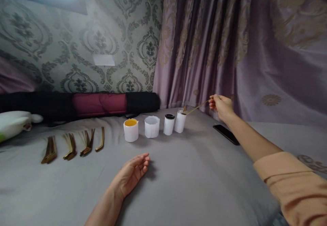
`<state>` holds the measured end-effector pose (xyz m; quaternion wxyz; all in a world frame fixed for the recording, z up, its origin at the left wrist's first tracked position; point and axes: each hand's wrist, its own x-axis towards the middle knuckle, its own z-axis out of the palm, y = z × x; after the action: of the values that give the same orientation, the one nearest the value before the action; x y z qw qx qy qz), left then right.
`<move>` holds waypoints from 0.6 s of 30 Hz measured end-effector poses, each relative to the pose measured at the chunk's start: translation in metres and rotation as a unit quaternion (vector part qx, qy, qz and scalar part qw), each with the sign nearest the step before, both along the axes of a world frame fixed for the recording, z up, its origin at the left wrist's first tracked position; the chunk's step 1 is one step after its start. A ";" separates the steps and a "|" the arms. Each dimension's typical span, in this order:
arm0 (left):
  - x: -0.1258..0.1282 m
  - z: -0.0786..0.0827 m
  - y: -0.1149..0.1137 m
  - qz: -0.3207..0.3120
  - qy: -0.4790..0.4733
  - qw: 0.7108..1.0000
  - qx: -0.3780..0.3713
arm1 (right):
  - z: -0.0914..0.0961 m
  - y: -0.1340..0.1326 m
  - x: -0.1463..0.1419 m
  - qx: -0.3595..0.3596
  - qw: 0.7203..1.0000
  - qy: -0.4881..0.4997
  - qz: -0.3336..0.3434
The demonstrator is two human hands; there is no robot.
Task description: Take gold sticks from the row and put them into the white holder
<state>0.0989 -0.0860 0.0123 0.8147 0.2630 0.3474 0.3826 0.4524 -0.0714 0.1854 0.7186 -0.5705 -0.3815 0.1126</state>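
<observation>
We pinch the handle end of a thin gold utensil [197,108], likely light and stiff, in our right hand [221,106], its tip in the rightmost cup [180,123]; our left hand [133,173] lies open, empty.

You had a black phone [226,134] on the grey sheet [191,178], a black-and-maroon bag [99,104] along the wall, and a plush toy [15,123] beside it.

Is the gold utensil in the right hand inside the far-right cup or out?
Partly in: the right hand pinches one end of the gold utensil; the other end sits inside the far-right cup.
</observation>
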 end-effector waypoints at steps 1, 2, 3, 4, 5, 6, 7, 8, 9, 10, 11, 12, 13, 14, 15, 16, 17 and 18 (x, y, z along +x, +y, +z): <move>0.000 0.000 0.000 0.000 0.000 1.000 0.001 | 0.004 0.002 0.000 0.001 1.000 -0.009 -0.010; 0.000 0.000 0.000 -0.001 -0.001 1.000 0.002 | 0.007 0.004 0.001 0.002 1.000 -0.017 -0.019; 0.000 0.000 0.000 -0.001 -0.002 1.000 0.002 | 0.010 0.006 0.002 0.003 0.999 -0.024 -0.026; 0.000 -0.001 0.001 -0.001 -0.003 1.000 0.002 | 0.013 0.009 0.003 0.004 0.999 -0.029 -0.033; 0.000 -0.001 0.001 -0.001 -0.004 1.000 0.002 | 0.016 0.011 0.004 0.004 0.999 -0.033 -0.040; 0.000 -0.001 0.001 -0.001 -0.006 1.000 0.002 | 0.018 0.014 0.005 0.005 0.998 -0.037 -0.045; 0.000 -0.002 0.001 -0.001 -0.007 1.000 0.001 | 0.020 0.017 0.007 0.005 0.998 -0.041 -0.050; -0.001 -0.002 0.001 -0.001 -0.008 1.000 0.001 | 0.022 0.020 0.008 0.005 0.998 -0.044 -0.053; -0.001 -0.002 0.001 -0.002 -0.008 1.000 0.000 | 0.023 0.023 0.010 0.004 0.997 -0.046 -0.057; -0.001 -0.002 0.000 -0.002 -0.008 1.000 0.000 | 0.025 0.026 0.011 0.002 0.997 -0.048 -0.059; -0.001 -0.001 0.000 -0.001 -0.006 1.000 0.000 | 0.026 0.028 0.011 0.000 0.997 -0.051 -0.061; -0.001 -0.001 0.000 -0.001 -0.005 1.000 -0.001 | 0.026 0.031 0.011 -0.002 0.997 -0.053 -0.063; -0.001 0.000 0.000 0.001 -0.005 1.000 -0.001 | 0.027 0.034 0.011 -0.003 0.996 -0.055 -0.065; -0.001 0.000 0.000 0.002 -0.005 1.000 -0.001 | 0.027 0.036 0.011 -0.004 0.996 -0.057 -0.067; 0.000 0.000 0.000 0.002 -0.006 1.000 0.000 | 0.027 0.039 0.010 -0.004 0.996 -0.062 -0.069; 0.000 0.000 0.000 0.002 -0.006 1.000 0.000 | 0.027 0.041 0.009 -0.004 0.995 -0.068 -0.071; 0.000 0.000 0.001 0.002 -0.007 1.000 0.000 | 0.027 0.044 0.008 -0.005 0.994 -0.076 -0.074; 0.000 -0.001 0.001 0.002 -0.007 1.000 0.000 | 0.026 0.046 0.008 -0.007 0.993 -0.085 -0.077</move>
<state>0.0986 -0.0851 0.0116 0.8165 0.2595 0.3421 0.3859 0.4601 -0.0253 0.2119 0.6858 -0.6108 -0.3956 0.0110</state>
